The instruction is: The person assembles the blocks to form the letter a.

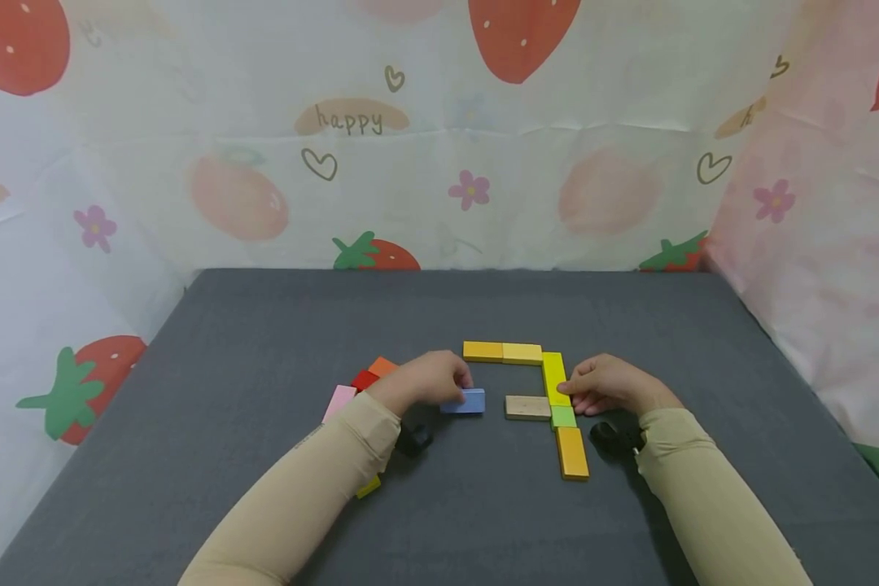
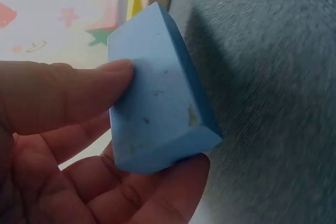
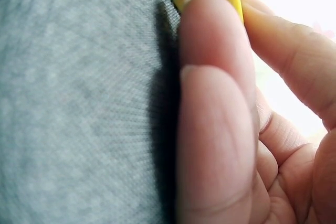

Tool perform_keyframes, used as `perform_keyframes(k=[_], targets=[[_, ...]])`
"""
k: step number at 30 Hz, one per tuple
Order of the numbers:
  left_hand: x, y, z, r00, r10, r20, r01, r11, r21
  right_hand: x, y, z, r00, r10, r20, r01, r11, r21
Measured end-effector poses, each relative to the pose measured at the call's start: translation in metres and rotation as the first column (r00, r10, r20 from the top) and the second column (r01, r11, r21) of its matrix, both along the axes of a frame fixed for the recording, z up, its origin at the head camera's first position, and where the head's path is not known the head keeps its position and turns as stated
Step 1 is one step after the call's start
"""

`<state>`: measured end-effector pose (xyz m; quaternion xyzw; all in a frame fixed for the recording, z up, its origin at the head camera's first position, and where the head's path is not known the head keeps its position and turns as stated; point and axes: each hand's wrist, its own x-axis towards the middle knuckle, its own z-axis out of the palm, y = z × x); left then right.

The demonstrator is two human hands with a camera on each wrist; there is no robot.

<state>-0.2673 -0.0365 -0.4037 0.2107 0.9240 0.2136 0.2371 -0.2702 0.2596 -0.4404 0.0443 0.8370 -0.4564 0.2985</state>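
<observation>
My left hand [image 1: 430, 379] pinches a blue block [image 2: 152, 93] between the thumb on one broad face and the fingers under it. The block is close over the dark cloth, left of a tan wooden block [image 1: 527, 408]. Over on the right, my right hand [image 1: 606, 384] has its thumb and fingertips on a bright yellow block [image 1: 553, 374]. A light green block [image 1: 562, 417] adjoins that block's near end, and an orange-yellow block [image 1: 573, 454] continues the line toward me. Two more yellowish blocks [image 1: 503, 352] form a row at the far end.
Pink [image 1: 338, 400], red [image 1: 365, 380] and orange [image 1: 382, 367] blocks lie left of centre, partly hidden by my left arm. A yellow block [image 1: 369, 487] peeks out below the sleeve. Patterned curtains [image 1: 425, 163] hang behind the grey tabletop [image 1: 227, 350] and along its sides.
</observation>
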Motion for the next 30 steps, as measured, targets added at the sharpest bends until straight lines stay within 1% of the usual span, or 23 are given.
perform_keyframes(k=[4,7,14,22,30], targets=[[-0.001,0.006,-0.006,1.0,-0.01,0.017,0.01,1.0,-0.007,0.0,0.0,0.0,1.0,0.007,-0.002,-0.007,1.0,-0.005],[-0.001,0.01,-0.007,1.0,-0.017,0.012,0.017,1.0,-0.01,0.0,-0.001,0.001,1.0,0.007,-0.003,-0.007,1.0,-0.007],[-0.001,0.016,-0.007,1.0,-0.017,-0.006,0.017,1.0,-0.023,0.0,0.0,0.0,1.0,0.005,-0.003,-0.005,1.0,-0.009],[-0.001,0.021,-0.007,1.0,-0.009,0.01,0.01,1.0,-0.024,0.0,0.0,0.0,1.0,0.001,0.002,-0.001,1.0,-0.003],[0.0,0.026,-0.006,1.0,-0.015,0.021,0.016,0.999,-0.036,-0.001,0.001,0.0,1.0,-0.002,0.002,0.002,1.0,-0.002]])
